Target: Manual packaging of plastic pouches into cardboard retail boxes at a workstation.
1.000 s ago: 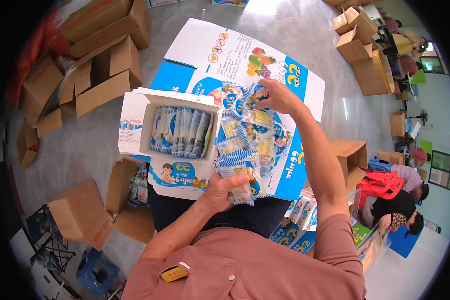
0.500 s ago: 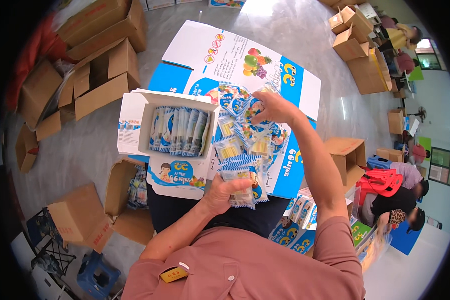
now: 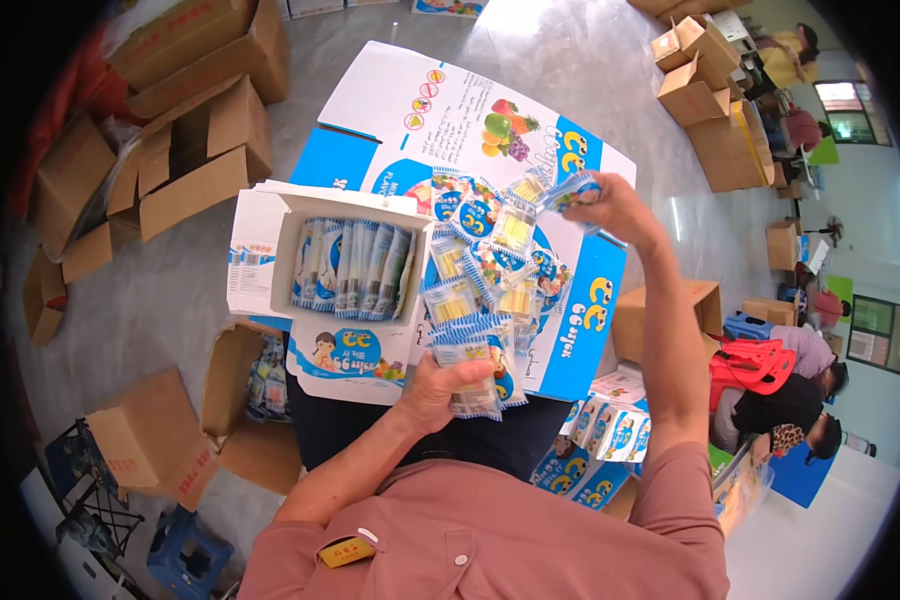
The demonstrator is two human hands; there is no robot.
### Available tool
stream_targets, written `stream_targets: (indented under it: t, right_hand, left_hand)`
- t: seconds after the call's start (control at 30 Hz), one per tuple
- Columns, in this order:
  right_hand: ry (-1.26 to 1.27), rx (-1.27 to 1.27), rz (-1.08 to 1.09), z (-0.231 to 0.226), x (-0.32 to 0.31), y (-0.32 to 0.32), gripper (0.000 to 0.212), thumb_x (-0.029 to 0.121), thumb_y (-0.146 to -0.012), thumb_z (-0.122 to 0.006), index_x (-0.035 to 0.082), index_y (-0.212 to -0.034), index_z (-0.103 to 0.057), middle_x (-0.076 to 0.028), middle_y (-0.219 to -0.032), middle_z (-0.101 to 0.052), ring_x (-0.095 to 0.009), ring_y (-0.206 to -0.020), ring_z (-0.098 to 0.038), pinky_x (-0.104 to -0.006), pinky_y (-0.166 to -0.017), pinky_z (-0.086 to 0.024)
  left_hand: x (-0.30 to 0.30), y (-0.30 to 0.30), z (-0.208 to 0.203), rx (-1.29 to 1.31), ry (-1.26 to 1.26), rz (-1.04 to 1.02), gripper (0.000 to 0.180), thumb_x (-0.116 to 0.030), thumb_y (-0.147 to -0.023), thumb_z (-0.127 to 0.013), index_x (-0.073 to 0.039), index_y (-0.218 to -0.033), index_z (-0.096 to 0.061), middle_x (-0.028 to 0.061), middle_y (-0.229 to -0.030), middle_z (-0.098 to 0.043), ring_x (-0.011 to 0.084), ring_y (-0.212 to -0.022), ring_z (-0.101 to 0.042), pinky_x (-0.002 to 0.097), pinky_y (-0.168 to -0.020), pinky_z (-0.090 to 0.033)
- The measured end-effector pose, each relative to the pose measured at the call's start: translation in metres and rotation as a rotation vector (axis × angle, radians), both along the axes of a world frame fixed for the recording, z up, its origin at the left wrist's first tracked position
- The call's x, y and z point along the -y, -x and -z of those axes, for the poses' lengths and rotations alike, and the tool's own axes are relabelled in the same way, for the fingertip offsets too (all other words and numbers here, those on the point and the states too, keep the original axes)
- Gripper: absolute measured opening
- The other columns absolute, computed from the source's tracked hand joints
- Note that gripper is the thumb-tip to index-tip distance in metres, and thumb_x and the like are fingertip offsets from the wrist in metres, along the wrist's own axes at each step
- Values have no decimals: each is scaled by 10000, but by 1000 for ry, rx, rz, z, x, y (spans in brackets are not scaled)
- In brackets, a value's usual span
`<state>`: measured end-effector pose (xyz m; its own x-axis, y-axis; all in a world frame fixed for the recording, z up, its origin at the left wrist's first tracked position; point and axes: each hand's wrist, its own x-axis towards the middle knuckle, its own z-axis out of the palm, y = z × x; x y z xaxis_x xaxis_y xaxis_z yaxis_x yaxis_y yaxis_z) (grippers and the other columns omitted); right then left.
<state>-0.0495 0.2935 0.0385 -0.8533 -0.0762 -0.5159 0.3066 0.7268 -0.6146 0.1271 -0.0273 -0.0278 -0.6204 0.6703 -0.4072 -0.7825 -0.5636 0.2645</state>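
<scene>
My left hand grips a stack of snack packets with clear windows showing yellow sticks, held just in front of my lap. My right hand is raised further out, pinching one end of a connected strip of the same packets that hangs between both hands. To the left, an open white carton holds a row of packets standing on edge. All this lies over a large flattened blue-and-white printed cardboard sheet.
Open brown cardboard boxes are stacked at the left, more by my left knee and others at the far right. Small printed cartons lie at my right side. People sit near a red plastic stool at the right.
My right hand has moved up and to the right, drawing the strip of packets out longer. My left hand stays in place with its stack.
</scene>
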Motion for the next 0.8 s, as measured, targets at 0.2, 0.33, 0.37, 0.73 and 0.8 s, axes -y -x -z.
stream_targets:
  t: [0.2, 0.33, 0.37, 0.73, 0.8]
  right_hand:
    - [-494, -285, -583, 20, 25, 45, 404, 23, -760, -807, 40, -1147, -693, -116, -1389, -597, -263, -1189, -628, -369, -943, -537]
    - [-566, -321, -806, 35, 45, 52, 468, 27, -746, -815, 33, -1192, -672, -129, -1374, -587, -288, -1250, -575, -392, -1026, -488]
    - [-577, -215, -732, 33, 49, 49, 497, 37, -736, -824, 31, -1207, -664, -140, -1362, -590, -294, -1268, -556, -397, -1048, -470]
    - [-373, -178, -131, 33, -5, -1, 562, 190, -748, -846, 38, -1241, -622, -150, -1247, -649, -300, -1149, -624, -415, -982, -508]
    - [-95, -38, 164, 27, -18, -18, 572, 220, -769, -825, 37, -1266, -610, -154, -1231, -651, -336, -1132, -631, -443, -969, -507]
  left_hand:
    - [-2, 2, -1, 8, 8, -13, 308, -113, -834, -785, -56, -1121, -690, 61, -1030, -738, 155, -914, -718, 323, -831, -584]
    - [0, 3, 2, -15, 21, -24, 292, -117, -840, -778, -60, -1114, -693, 58, -1029, -737, 155, -915, -718, 323, -832, -584]
    - [0, 4, 2, -15, 27, -35, 291, -116, -841, -776, -59, -1114, -694, 59, -1031, -737, 157, -915, -718, 325, -834, -584]
    - [-10, 6, -5, 4, 15, -5, 326, -95, -845, -764, -48, -1156, -679, 66, -1067, -733, 165, -940, -716, 334, -845, -585]
    - [-13, 6, -8, 2, 27, -1, 330, -91, -848, -758, -46, -1163, -674, 67, -1067, -732, 166, -948, -716, 334, -845, -586]
